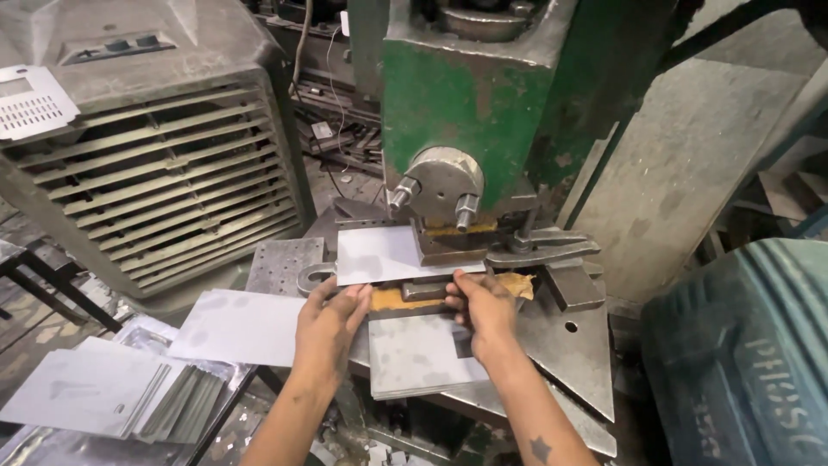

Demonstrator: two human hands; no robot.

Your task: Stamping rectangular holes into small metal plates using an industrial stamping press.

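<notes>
A thin grey metal sheet (379,253) lies flat on the die under the ram of a green press machine (466,103). My left hand (332,315) grips the sheet's near left edge. Over at the near right edge, close to the die block, my right hand (483,302) pinches it with the fingertips. Below my hands rests a stack of punched sheets (414,358) with a rectangular cut-out, lying on the press table (573,345).
A loose grey sheet (237,326) lies left of my left arm, and more sheets (103,393) are piled at the lower left. A large louvred metal cooler (164,164) stands at the left. A dark teal drum (742,345) fills the right.
</notes>
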